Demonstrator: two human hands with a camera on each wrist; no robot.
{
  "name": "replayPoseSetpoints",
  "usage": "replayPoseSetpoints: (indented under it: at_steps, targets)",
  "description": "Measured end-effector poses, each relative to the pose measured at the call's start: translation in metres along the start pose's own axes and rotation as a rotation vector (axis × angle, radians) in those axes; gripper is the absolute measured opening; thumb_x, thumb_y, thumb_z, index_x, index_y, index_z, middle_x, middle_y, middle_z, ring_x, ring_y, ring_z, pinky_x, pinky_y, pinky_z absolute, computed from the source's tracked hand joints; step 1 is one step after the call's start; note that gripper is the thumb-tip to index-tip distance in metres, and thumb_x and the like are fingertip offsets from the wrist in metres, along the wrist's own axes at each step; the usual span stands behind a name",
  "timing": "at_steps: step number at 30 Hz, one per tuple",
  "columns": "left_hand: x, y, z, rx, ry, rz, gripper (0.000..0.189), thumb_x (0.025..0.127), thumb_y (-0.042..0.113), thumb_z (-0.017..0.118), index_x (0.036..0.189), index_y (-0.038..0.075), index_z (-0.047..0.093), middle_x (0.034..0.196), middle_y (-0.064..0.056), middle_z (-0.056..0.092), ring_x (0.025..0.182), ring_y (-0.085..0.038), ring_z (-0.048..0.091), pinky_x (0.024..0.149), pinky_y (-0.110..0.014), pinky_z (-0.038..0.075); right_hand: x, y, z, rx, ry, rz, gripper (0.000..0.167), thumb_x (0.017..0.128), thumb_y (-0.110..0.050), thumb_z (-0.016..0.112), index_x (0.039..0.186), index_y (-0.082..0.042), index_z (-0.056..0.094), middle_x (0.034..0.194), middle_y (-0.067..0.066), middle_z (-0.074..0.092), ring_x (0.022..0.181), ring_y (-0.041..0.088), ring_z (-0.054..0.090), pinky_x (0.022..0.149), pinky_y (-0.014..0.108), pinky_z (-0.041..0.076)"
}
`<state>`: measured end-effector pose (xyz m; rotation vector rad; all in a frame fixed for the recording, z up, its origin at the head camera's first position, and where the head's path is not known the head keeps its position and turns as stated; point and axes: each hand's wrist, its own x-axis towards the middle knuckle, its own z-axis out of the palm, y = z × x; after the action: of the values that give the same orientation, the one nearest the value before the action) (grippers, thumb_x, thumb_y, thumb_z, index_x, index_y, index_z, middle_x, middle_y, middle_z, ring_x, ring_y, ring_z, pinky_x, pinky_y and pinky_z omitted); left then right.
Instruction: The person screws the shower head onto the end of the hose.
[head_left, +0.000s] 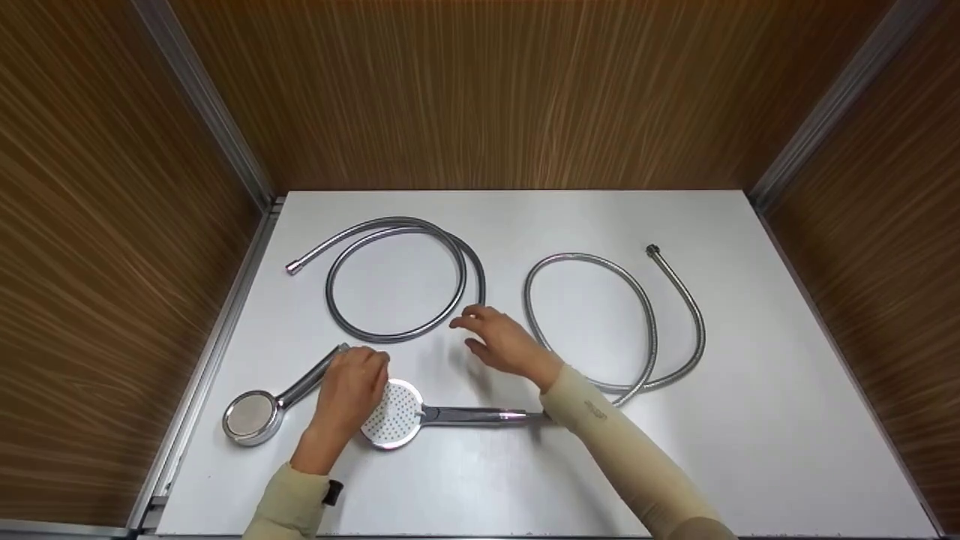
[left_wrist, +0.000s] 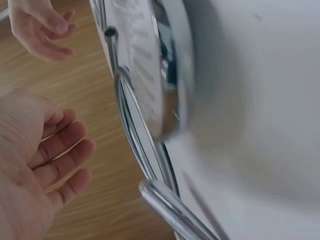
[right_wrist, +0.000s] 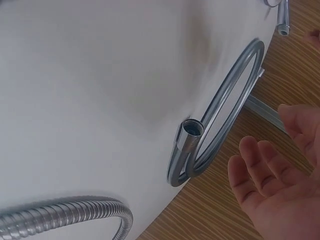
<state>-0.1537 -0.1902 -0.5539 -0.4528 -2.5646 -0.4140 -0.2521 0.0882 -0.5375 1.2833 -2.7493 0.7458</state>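
Observation:
My left hand (head_left: 349, 384) hovers between two chrome shower heads, fingers loosely bent, holding nothing. On its left lies the smaller shower head (head_left: 252, 417), its handle (left_wrist: 172, 210) angled up toward my fingers. On its right is the larger shower head (head_left: 395, 415), its dotted spray face turned up and partly covered by the hand. My right hand (head_left: 511, 343) is held with relaxed, apart fingers over the near end of the left shower hose (head_left: 459, 289). In the right wrist view, that hose's threaded end fitting (right_wrist: 190, 136) stands clear of the fingers.
A ribbed right shower hose (head_left: 652, 330) loops across the right side; it runs under my right forearm toward the larger shower head's handle (head_left: 469, 416). Its far end nut (head_left: 652, 250) points backward. Wood-grain panels (head_left: 480, 97) enclose the white table (head_left: 780, 420) at the back and sides.

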Motion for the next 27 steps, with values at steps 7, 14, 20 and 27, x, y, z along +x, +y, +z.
replayPoseSetpoints:
  at_steps: [7, 14, 20, 27]
  targets:
    - [-0.012, -0.018, -0.011, 0.023, -0.056, -0.178, 0.024, 0.092, 0.018, 0.082, 0.107, 0.000, 0.074, 0.104, -0.019, 0.072, 0.104, -0.039, 0.068, 0.093, -0.053, 0.052, 0.014, 0.008, 0.007, -0.044, -0.037, -0.022, 0.040, 0.097, 0.001, 0.067, 0.136, -0.010, 0.066, 0.132, 0.019, 0.065, 0.113, 0.037, 0.069, 0.094, 0.051, 0.059]
    - [-0.023, -0.031, -0.017, 0.056, -0.153, -0.245, 0.046, 0.092, 0.024, 0.082, 0.128, -0.002, 0.068, 0.114, -0.026, 0.069, 0.115, -0.045, 0.065, 0.099, -0.059, 0.048, 0.023, 0.012, 0.014, -0.092, -0.081, -0.013, 0.049, 0.091, 0.011, 0.062, 0.134, -0.010, 0.068, 0.136, 0.020, 0.065, 0.111, 0.039, 0.071, 0.087, 0.054, 0.060]
    - [-0.026, -0.031, -0.017, 0.051, -0.253, -0.268, 0.051, 0.094, 0.027, 0.080, 0.133, -0.002, 0.066, 0.120, -0.029, 0.068, 0.115, -0.046, 0.066, 0.098, -0.059, 0.051, 0.023, 0.016, 0.020, -0.122, -0.129, 0.029, 0.050, 0.089, 0.011, 0.060, 0.131, -0.013, 0.071, 0.135, 0.018, 0.066, 0.112, 0.039, 0.071, 0.089, 0.054, 0.060]
    - [-0.024, -0.035, -0.012, 0.038, -0.213, -0.241, 0.046, 0.093, 0.021, 0.081, 0.131, 0.000, 0.066, 0.115, -0.026, 0.068, 0.105, -0.044, 0.068, 0.090, -0.057, 0.055, 0.023, 0.022, 0.022, -0.147, -0.052, 0.017, 0.041, 0.087, 0.008, 0.067, 0.123, -0.010, 0.074, 0.131, 0.020, 0.068, 0.109, 0.040, 0.068, 0.086, 0.051, 0.059]
